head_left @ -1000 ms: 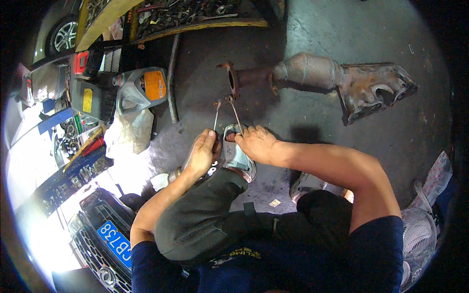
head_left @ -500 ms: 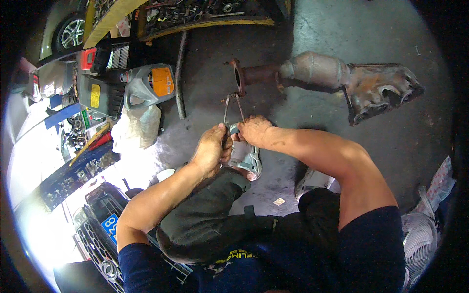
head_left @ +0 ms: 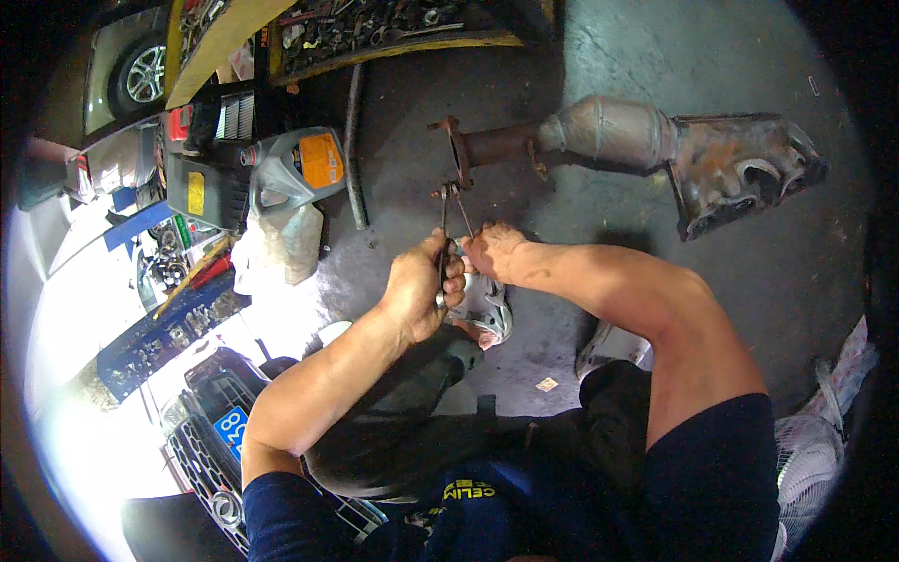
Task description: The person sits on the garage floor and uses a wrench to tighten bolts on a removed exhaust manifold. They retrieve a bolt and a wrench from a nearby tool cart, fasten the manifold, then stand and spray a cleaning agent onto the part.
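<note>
A rusty exhaust pipe with a catalytic converter (head_left: 609,133) and a manifold (head_left: 740,173) lies on the floor ahead of me. Its flange (head_left: 458,155) is at the left end, with a bolt (head_left: 436,193) at the flange's near corner. My left hand (head_left: 417,290) is closed around a wrench (head_left: 445,220), whose tip meets the bolt. My right hand (head_left: 496,251) grips a second thin wrench (head_left: 464,212) reaching the same spot beside it; its handle is mostly hidden in the fingers. How the tips seat on the bolt is too small to tell.
A grey jug (head_left: 295,173) with an orange label, a dark case (head_left: 201,192) and a long bar (head_left: 354,150) lie to the left. Tool trays (head_left: 403,42) stand at the back. A car grille (head_left: 201,459) is at near left, a fan (head_left: 810,468) at near right.
My left hand has shifted slightly right and turned, bringing its wrench nearer the other one and showing the handle's lower end. My right hand keeps its grip. The whole view has shifted a little.
</note>
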A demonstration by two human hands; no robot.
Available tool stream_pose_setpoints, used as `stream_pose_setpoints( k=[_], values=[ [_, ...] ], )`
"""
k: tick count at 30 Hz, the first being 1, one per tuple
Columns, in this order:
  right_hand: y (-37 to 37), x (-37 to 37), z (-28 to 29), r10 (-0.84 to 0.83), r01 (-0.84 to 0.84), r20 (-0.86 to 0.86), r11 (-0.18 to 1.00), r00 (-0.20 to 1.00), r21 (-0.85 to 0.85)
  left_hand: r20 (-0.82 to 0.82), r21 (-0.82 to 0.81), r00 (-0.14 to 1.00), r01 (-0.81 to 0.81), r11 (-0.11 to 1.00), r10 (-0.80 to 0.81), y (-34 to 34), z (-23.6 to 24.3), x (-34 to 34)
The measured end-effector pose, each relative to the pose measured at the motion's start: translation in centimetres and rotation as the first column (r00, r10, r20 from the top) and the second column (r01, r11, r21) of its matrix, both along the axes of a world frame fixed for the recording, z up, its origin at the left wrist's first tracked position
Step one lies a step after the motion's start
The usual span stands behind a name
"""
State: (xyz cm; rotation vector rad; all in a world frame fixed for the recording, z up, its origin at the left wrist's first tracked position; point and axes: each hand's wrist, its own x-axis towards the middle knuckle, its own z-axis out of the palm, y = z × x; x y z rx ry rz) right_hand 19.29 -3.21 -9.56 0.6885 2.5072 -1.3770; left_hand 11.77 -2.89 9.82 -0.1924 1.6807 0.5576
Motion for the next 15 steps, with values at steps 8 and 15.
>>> stream_pose_setpoints(
  k=[8,15],
  values=[
    [0.1,0.3,0.1,0.053,-0.051,-0.015,0.994,0.999,0.096,-0.013,-0.062,0.999,0.05,0.997,-0.051,3.1,0.3,-0.2],
    [0.6,-0.4,-1.0,-0.055,0.05,-0.031,0.989,0.998,-0.136,-0.27,-0.069,0.706,0.664,0.745,-0.654,-2.2,-4.6,-3.7]
  ],
)
